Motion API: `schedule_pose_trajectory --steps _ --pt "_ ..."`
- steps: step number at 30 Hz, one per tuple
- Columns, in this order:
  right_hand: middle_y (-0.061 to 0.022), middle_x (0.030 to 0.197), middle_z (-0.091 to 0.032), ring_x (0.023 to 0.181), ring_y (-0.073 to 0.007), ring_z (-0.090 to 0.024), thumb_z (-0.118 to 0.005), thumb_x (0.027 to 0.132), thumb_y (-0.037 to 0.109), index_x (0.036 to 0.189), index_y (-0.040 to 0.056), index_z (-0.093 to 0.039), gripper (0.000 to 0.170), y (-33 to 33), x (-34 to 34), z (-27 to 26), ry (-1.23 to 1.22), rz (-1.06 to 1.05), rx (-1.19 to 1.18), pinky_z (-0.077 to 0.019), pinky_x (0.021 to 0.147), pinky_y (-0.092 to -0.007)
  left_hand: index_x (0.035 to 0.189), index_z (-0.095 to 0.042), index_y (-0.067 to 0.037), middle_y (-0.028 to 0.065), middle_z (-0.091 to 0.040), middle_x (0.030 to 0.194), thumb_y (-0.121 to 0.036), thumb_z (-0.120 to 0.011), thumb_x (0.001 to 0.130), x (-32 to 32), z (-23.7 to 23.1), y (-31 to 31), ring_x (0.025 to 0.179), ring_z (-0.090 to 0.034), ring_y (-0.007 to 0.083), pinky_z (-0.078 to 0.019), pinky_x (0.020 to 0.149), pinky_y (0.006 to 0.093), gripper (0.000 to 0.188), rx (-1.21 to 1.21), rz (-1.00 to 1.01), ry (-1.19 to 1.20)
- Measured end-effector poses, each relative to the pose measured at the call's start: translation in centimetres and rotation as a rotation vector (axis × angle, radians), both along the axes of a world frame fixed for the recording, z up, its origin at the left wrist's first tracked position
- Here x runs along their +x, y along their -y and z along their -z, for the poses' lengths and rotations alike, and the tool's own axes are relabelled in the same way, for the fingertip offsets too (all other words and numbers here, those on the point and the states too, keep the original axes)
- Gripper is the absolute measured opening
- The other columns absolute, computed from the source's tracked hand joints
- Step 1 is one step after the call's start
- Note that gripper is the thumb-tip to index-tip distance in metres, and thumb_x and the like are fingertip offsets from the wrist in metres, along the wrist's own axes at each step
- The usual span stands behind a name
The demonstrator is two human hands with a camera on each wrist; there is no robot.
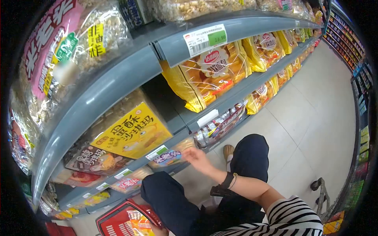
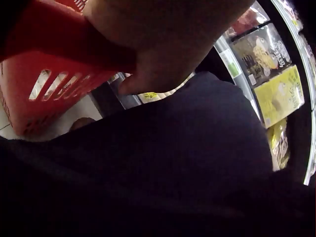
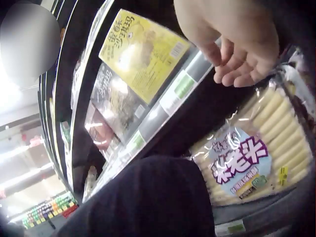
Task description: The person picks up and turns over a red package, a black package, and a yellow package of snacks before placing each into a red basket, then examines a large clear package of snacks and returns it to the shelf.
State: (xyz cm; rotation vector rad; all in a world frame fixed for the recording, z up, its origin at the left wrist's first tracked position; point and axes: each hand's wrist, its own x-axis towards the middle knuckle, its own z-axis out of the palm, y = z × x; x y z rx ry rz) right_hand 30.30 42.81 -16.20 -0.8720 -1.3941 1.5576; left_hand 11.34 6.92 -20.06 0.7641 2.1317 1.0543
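In the left wrist view my left hand point(image 2: 165, 54) grips the handle point(image 2: 74, 44) of a red shopping basket point(image 2: 49, 98). Only part of that hand shows at the bottom of the head view, by the basket's rim point(image 1: 112, 210). An orange-and-white snack packet point(image 1: 138, 224) lies inside the basket. My right hand point(image 1: 199, 160) reaches toward the low shelf with its fingers loosely bent and nothing in them. Just below those fingers point(image 3: 237, 74) is a clear bag of pale rice rolls point(image 3: 252, 158) with a blue and purple label.
Above stands a yellow sachima box point(image 1: 134, 129) beside a dark one point(image 1: 94, 157). Yellow bread bags point(image 1: 212, 74) fill the shelf to the right. A grey shelf edge point(image 1: 102, 90) curves overhead. My bent knees point(image 1: 163, 192) are close to the shelves; tiled floor point(image 1: 291, 129) lies right.
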Motion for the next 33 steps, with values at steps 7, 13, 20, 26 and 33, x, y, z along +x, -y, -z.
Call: schedule_pose_trajectory --steps 7,13,20,26,33 --pt "-0.0132 0.117 -0.050 0.093 -0.0219 -0.058 -0.065 0.082 0.011 0.113 0.0047 -0.052 0.034 1.0 -0.1 0.2 0.200 -0.114 0.001 -0.0475 0.078 -0.0295 0.125 -0.042 0.004 0.0264 -0.062 0.098 -0.011 -0.067 0.072 0.3 2.2 1.3 0.092 -0.060 0.0442 -0.0476 0.077 0.0436 0.061 -0.041 -0.093 -0.401" --pt "-0.0190 0.125 -0.042 0.118 -0.0335 -0.043 -0.062 0.079 0.007 0.121 -0.0010 -0.047 0.046 -2.6 0.7 2.4 0.419 0.122 0.364 -0.0374 0.098 -0.0387 0.123 -0.044 0.002 0.0288 -0.061 0.091 -0.012 -0.067 0.070 -0.2 4.2 1.9 0.086 -0.060 0.0465 -0.0485 0.070 0.0460 0.060 0.064 -0.231 -0.194" --pt "-0.0173 0.134 -0.036 0.110 -0.0280 -0.052 -0.059 0.080 0.003 0.129 -0.0007 -0.043 0.051 -3.0 2.0 0.4 0.446 -0.151 0.383 -0.0486 0.084 -0.0327 0.126 -0.040 0.000 0.0295 -0.061 0.087 -0.005 -0.061 0.072 1.3 -0.3 0.3 0.083 -0.059 0.0466 -0.0475 0.068 0.0506 0.058 -0.224 -0.215 -0.400" --pt "-0.0170 0.143 -0.029 0.104 -0.0254 -0.055 -0.055 0.082 -0.001 0.137 0.0018 -0.035 0.058 -3.3 1.3 0.9 0.478 -0.179 0.539 -0.0520 0.073 -0.0281 0.120 -0.046 0.002 0.0290 -0.060 0.089 -0.004 -0.060 0.072 1.7 -0.7 0.1 0.084 -0.058 0.0462 -0.0477 0.071 0.0494 0.050 -0.240 -0.246 -0.453" --pt "-0.0135 0.139 -0.036 0.109 -0.0236 -0.054 -0.059 0.084 0.004 0.131 0.0040 -0.044 0.050 -0.9 -2.3 1.2 0.457 -0.611 0.494 -0.0522 0.077 -0.0302 0.121 -0.047 0.002 0.0288 -0.060 0.097 -0.003 -0.054 0.076 1.8 -0.7 0.2 0.091 -0.058 0.0428 -0.0481 0.077 0.0460 0.046 -0.240 -0.255 -0.487"
